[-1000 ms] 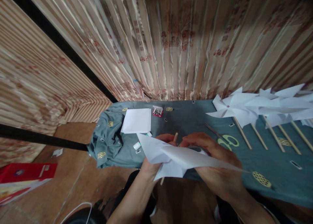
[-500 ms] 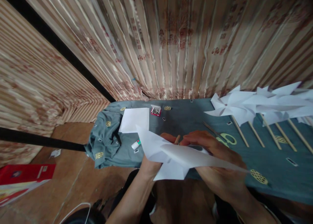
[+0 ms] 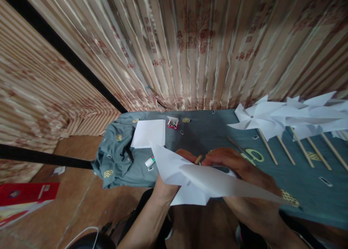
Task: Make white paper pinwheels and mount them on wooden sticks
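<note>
A white paper pinwheel point(image 3: 187, 176) is held in front of me, its blades pointing up left and far out to the right. My left hand point(image 3: 186, 155) is closed around it from behind, mostly covered by the paper. The tip of a wooden stick point(image 3: 198, 159) shows between my two hands, with a small glint of metal beside it. My right hand point(image 3: 239, 163) is closed too, its fingertips pressed at the stick's end. Beneath its fingers a grey, white-edged object point(image 3: 223, 169) shows in part; I cannot tell what it is.
On the grey-green cloth point(image 3: 201, 133) lie a stack of white paper point(image 3: 149, 133), an open small box of metal pins point(image 3: 173, 123), a glue stick point(image 3: 149, 162) and green-handled scissors point(image 3: 254, 155). Several finished pinwheels point(image 3: 272, 118) on sticks line the right. A red box point(image 3: 29, 194) is on the floor.
The pinwheel has tilted and shifted slightly down and right. My right hand has moved a little to the right and down, still closed at the stick. Objects on the cloth are unmoved.
</note>
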`<move>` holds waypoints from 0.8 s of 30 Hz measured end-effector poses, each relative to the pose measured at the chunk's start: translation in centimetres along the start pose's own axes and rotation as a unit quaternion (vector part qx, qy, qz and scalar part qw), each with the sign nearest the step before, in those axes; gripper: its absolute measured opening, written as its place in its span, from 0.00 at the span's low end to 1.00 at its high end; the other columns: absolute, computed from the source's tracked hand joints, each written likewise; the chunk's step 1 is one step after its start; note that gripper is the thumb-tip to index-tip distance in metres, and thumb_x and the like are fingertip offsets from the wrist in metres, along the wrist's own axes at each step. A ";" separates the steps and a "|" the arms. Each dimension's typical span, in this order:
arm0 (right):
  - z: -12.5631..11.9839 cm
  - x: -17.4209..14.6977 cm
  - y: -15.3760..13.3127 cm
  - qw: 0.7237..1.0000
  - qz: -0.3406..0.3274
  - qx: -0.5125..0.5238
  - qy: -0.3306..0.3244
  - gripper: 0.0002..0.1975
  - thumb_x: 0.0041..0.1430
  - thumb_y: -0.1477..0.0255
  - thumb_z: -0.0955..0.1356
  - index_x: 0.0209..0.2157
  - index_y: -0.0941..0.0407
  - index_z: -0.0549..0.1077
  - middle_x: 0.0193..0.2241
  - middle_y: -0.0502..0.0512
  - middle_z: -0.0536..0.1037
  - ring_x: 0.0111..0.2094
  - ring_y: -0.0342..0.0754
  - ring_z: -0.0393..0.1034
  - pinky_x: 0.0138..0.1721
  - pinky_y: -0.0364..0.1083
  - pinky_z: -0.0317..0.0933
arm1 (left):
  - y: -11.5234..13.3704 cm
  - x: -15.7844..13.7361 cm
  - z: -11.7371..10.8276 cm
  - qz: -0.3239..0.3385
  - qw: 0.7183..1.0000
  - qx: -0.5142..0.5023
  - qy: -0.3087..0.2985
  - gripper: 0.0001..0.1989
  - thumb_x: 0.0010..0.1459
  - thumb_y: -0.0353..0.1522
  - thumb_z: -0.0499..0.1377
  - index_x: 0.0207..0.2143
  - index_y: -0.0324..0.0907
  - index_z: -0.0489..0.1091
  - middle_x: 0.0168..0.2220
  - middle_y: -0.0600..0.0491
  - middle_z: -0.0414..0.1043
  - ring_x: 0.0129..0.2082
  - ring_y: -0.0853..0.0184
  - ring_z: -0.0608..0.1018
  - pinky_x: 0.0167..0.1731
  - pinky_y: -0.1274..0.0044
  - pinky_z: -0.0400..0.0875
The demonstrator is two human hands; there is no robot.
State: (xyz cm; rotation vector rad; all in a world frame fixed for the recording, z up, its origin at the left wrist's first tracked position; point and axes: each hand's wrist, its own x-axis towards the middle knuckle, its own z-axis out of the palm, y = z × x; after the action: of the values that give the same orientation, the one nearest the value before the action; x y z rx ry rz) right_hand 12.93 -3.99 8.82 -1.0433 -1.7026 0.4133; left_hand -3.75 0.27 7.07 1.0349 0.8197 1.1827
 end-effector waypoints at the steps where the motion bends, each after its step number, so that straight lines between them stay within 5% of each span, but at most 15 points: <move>1: 0.0 0.0 0.0 1.000 -0.005 -0.003 0.000 0.14 0.62 0.76 0.68 0.48 0.49 0.69 0.40 0.50 0.81 0.43 0.47 0.76 0.43 0.43 0.71 | 0.0 0.0 -0.1 0.001 1.000 0.001 0.002 0.11 0.42 0.38 0.73 0.23 0.41 0.79 0.25 0.53 0.76 0.26 0.66 0.76 0.29 0.76 0.71; 8: -0.1 0.3 0.0 1.000 -0.009 -0.019 -0.016 0.13 0.63 0.74 0.67 0.49 0.49 0.69 0.39 0.50 0.81 0.44 0.48 0.77 0.43 0.44 0.72 | -0.4 -0.2 -0.8 0.007 0.999 0.009 -0.036 0.10 0.44 0.38 0.73 0.27 0.43 0.81 0.28 0.53 0.77 0.30 0.66 0.78 0.33 0.76 0.72; 12: -0.5 0.0 0.0 0.999 0.004 -0.016 -0.030 0.14 0.61 0.72 0.69 0.48 0.49 0.69 0.40 0.51 0.82 0.43 0.49 0.78 0.41 0.44 0.72 | -0.4 -0.3 -0.6 0.012 1.000 0.005 -0.003 0.10 0.44 0.40 0.72 0.26 0.43 0.80 0.27 0.53 0.76 0.30 0.65 0.77 0.32 0.76 0.73; 19: -0.3 -0.2 -0.1 0.998 0.051 0.006 -0.036 0.18 0.55 0.75 0.72 0.47 0.48 0.71 0.42 0.50 0.82 0.42 0.49 0.78 0.42 0.44 0.72 | -0.6 -0.2 -0.8 0.076 0.996 0.022 -0.031 0.07 0.48 0.37 0.71 0.29 0.44 0.81 0.28 0.53 0.77 0.30 0.67 0.79 0.32 0.78 0.74; 24: 1.2 0.2 0.3 0.983 0.170 0.056 0.037 0.12 0.51 0.79 0.71 0.37 0.50 0.77 0.32 0.46 0.82 0.32 0.45 0.78 0.33 0.40 0.71 | -0.4 0.0 -0.9 0.059 0.995 0.083 0.005 0.11 0.44 0.38 0.72 0.27 0.41 0.79 0.28 0.51 0.78 0.29 0.65 0.78 0.30 0.76 0.74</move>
State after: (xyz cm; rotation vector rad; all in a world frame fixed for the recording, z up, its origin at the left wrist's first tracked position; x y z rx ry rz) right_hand 11.97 -3.43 8.28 -1.2538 -1.4181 0.6724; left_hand -4.46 0.43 6.40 1.2288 0.8862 1.2363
